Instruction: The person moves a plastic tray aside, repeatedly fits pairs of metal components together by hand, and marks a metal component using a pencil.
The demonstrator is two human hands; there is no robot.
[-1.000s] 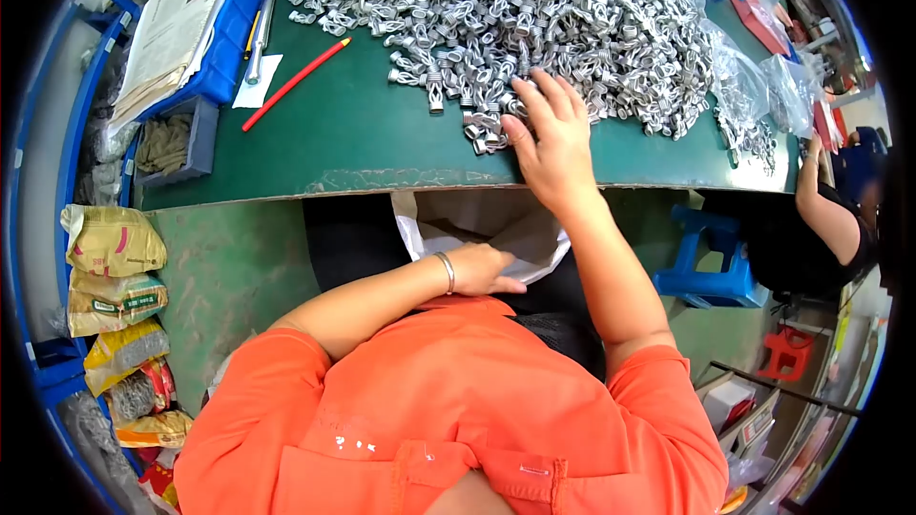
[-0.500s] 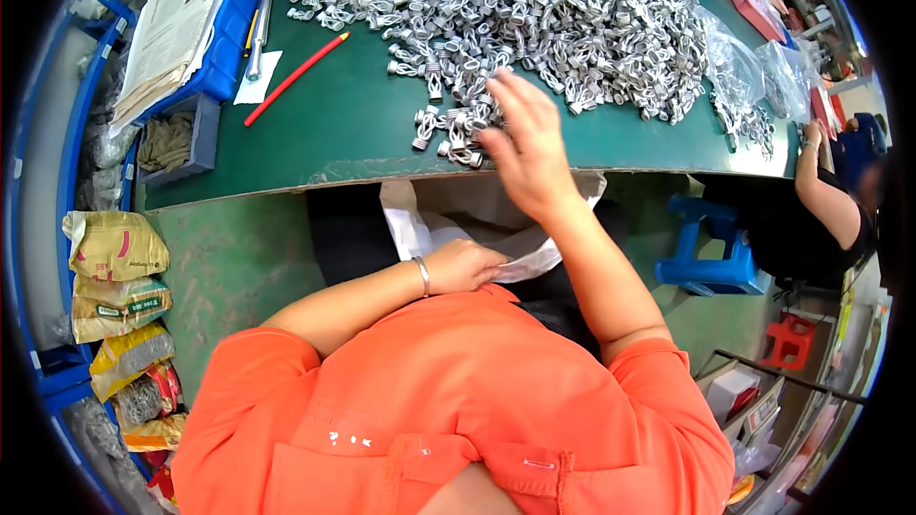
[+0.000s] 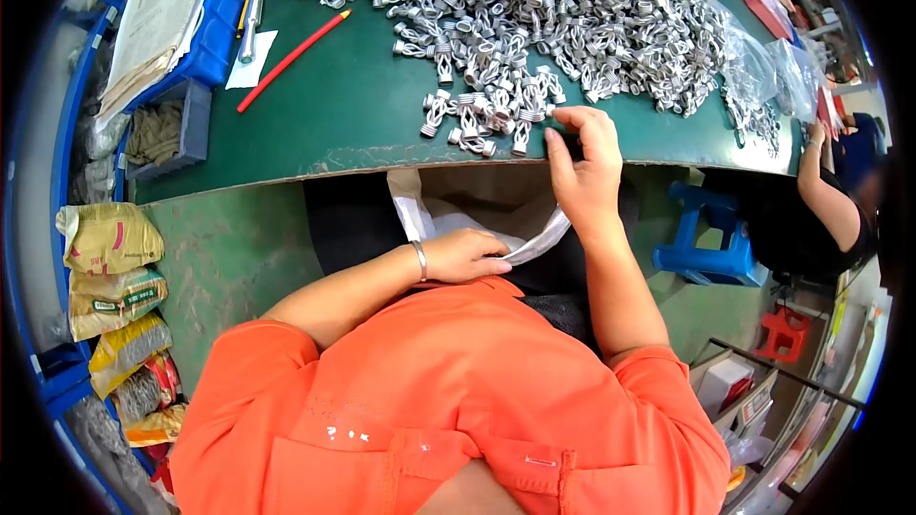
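Observation:
A large heap of silver metal loop-shaped parts [image 3: 572, 19] covers the back of the green table [image 3: 315, 124]. A smaller cluster of the same parts [image 3: 491, 114] lies near the front edge. Just right of that cluster is my right hand [image 3: 590, 167], over the table edge, fingers bent and thumb apart; I see nothing held between them. In my lap, below the edge, a white bag [image 3: 410, 205] hangs with its mouth open. My left hand [image 3: 463, 256], with a bracelet at the wrist, closes on the bag's near rim.
On the left are a red pencil [image 3: 294, 61], a blue bin [image 3: 215, 48] with papers, and a grey box [image 3: 176, 133] with cloth. Printed sacks [image 3: 113, 238] stack beside the blue rack. A blue stool [image 3: 711, 238] and another person's arm [image 3: 826, 191] are at the right.
My right hand has moved right and toward the table edge, away from the small cluster. More parts now lie in that cluster. My left hand stays at the bag's rim.

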